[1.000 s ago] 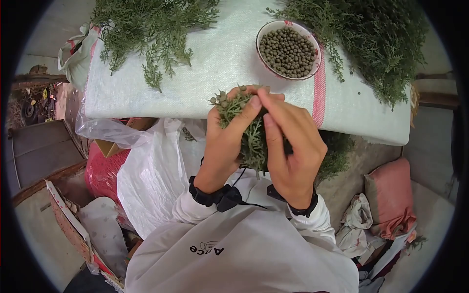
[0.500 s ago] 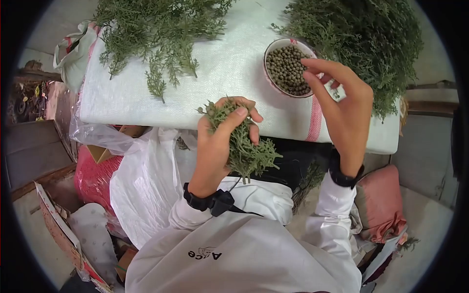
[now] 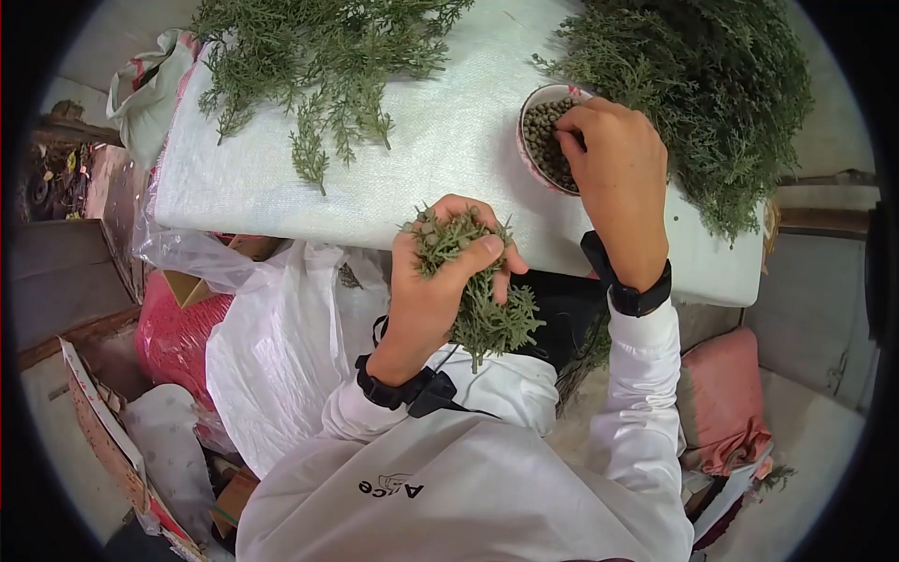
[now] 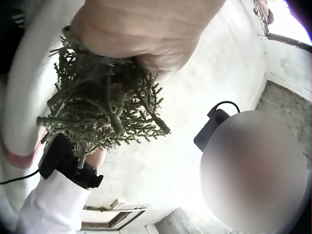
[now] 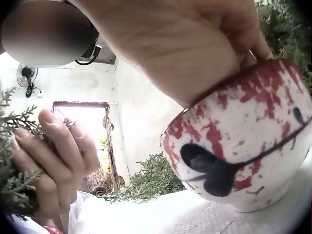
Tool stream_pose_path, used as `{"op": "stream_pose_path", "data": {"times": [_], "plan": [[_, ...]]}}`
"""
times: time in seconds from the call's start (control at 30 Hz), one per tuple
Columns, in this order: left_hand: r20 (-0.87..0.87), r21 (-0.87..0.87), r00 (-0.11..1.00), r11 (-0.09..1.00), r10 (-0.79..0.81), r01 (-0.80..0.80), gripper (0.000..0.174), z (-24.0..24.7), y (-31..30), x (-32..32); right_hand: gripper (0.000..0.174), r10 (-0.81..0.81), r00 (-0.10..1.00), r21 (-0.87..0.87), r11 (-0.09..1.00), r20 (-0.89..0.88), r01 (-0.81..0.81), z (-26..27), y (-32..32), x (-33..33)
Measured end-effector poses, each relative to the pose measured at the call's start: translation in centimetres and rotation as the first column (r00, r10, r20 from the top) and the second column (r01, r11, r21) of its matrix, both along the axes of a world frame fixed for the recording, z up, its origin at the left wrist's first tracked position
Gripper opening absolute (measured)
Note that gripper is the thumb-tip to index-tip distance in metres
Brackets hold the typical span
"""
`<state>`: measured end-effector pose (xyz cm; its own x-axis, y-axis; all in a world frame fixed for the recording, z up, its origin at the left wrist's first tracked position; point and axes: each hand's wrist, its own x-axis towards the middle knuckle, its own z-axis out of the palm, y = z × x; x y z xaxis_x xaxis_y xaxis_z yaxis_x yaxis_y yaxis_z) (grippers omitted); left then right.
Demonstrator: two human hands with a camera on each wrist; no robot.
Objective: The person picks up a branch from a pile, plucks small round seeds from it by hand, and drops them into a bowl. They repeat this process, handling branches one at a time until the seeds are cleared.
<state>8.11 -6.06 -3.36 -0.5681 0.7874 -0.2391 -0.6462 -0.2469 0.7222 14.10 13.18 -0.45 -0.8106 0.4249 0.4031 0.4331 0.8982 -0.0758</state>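
Observation:
My left hand [image 3: 412,304] grips a bunch of green conifer sprigs [image 3: 494,318], its thumb pressed across them; small round cones show among the upper tips. Cut stems [image 4: 114,122] stick out below that hand in the left wrist view. Over the bowl [image 5: 243,170], which is white with red patches and a dark painted pattern, is my right hand [image 3: 620,159]. Its fingers are bent down inside the rim, at the round greenish-brown cones [image 3: 543,131]. The fingertips are partly hidden, so I cannot tell whether they hold a cone.
White woven sacking with a pink stripe covers the work surface [image 3: 449,169]. Loose sprigs [image 3: 328,75] lie at the back left, and a large heap of branches [image 3: 702,94] at the right, close beside the bowl. A white plastic bag [image 3: 281,347] hangs below the front edge.
My right hand has left the sprigs in the left hand, moved right and forward, and lowered its fingers into the bowl. The left hand keeps its hold on the bunch.

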Motion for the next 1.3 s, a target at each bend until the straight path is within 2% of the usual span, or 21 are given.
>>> {"op": "stream_pose_path", "data": {"times": [0.1,0.2,0.23,0.33,0.37,0.47,0.5,0.53,0.6,0.63,0.73,0.77,0.87,0.9,1.0,1.1,1.23,1.3], "plan": [[0.014,0.023,1.0,1.0,-0.002,0.002,0.007,-0.1,-0.5,0.0,0.014,-0.006,0.999,0.038,0.999,0.039,0.005,0.1,-0.1,0.3],[0.046,0.038,0.999,0.999,0.013,-0.014,0.007,-0.2,-0.9,0.0,0.014,0.017,0.998,-0.155,0.988,-0.059,-0.026,0.8,-0.2,0.7],[0.046,0.033,0.999,0.999,0.022,-0.024,0.007,-0.1,-0.9,0.0,0.014,0.026,0.998,-0.164,0.986,-0.057,-0.035,1.0,-0.6,0.8],[0.047,0.028,0.998,0.999,0.034,-0.036,0.007,0.1,-0.6,0.4,0.01,-0.144,0.889,-0.353,0.935,-0.435,-0.021,2.0,-2.2,1.9],[0.029,0.033,0.999,0.999,0.037,-0.037,0.007,0.1,-0.4,0.6,0.01,-0.146,0.889,-0.356,0.934,-0.433,-0.02,2.0,-2.7,2.5],[-0.004,0.038,0.999,0.999,0.034,-0.034,0.008,0.2,0.0,1.3,0.014,-0.204,0.782,-0.53,0.828,-0.588,-0.182,1.8,-4.2,4.5],[-0.041,0.014,0.999,1.0,0.027,-0.027,0.009,0.5,0.2,1.7,0.014,-0.208,0.785,-0.534,0.827,-0.584,-0.178,1.8,-5.1,5.3],[-0.082,-0.008,0.997,1.0,0.018,-0.019,0.01,0.8,0.4,1.9,0.015,-0.276,0.794,-0.674,0.707,-0.542,-0.214,1.9,-6.1,6.2],[-0.129,-0.034,0.992,0.999,0.0,-0.004,0.012,0.9,0.7,2.1,0.018,-0.387,0.815,-0.875,0.4,-0.432,-0.274,1.7,-7.8,7.2],[-0.12,-0.005,0.993,1.0,-0.004,0.004,0.01,0.8,0.7,2.2,0.018,-0.395,0.812,-0.877,0.397,-0.431,-0.272,1.4,-8.3,7.4],[-0.103,0.051,0.994,0.998,-0.027,0.032,0.008,0.8,0.9,2.9,0.02,-0.491,0.718,-0.863,0.172,-0.493,-0.475,0.1,-9.8,7.9],[-0.116,0.042,0.993,0.999,-0.017,0.022,0.008,0.9,1.0,3.1,0.02,-0.499,0.712,-0.862,0.173,-0.494,-0.476,-0.1,-10.0,8.0],[-0.144,0.02,0.989,1.0,-0.009,0.012,0.008,1.1,1.1,3.5,0.021,-0.509,0.674,-0.806,0.07,-0.535,-0.588,-0.6,-10.5,8.4],[-0.157,0.001,0.987,1.0,-0.013,0.013,0.009,1.1,1.0,3.6,0.021,-0.518,0.669,-0.806,0.07,-0.533,-0.588,-0.7,-10.5,8.6],[-0.188,-0.043,0.982,0.999,-0.036,0.029,0.01,1.2,0.8,3.7,0.021,-0.471,0.659,-0.795,0.181,-0.587,-0.579,-0.9,-10.5,8.8],[-0.244,-0.039,0.97,0.999,0.024,-0.034,0.011,1.3,1.1,4.4,0.023,-0.508,0.639,-0.803,0.219,-0.578,-0.554,-0.9,-10.9,9.0],[-0.29,-0.022,0.956,0.999,0.036,-0.044,0.011,0.7,1.1,4.2,0.026,-0.554,0.63,-0.829,0.242,-0.544,-0.504,-0.1,-11.5,9.0],[-0.259,-0.012,0.966,1.0,0.019,-0.023,0.012,0.8,0.9,4.1,0.027,-0.574,0.626,-0.841,0.25,-0.528,-0.48,0.0,-11.5,9.2]]}}
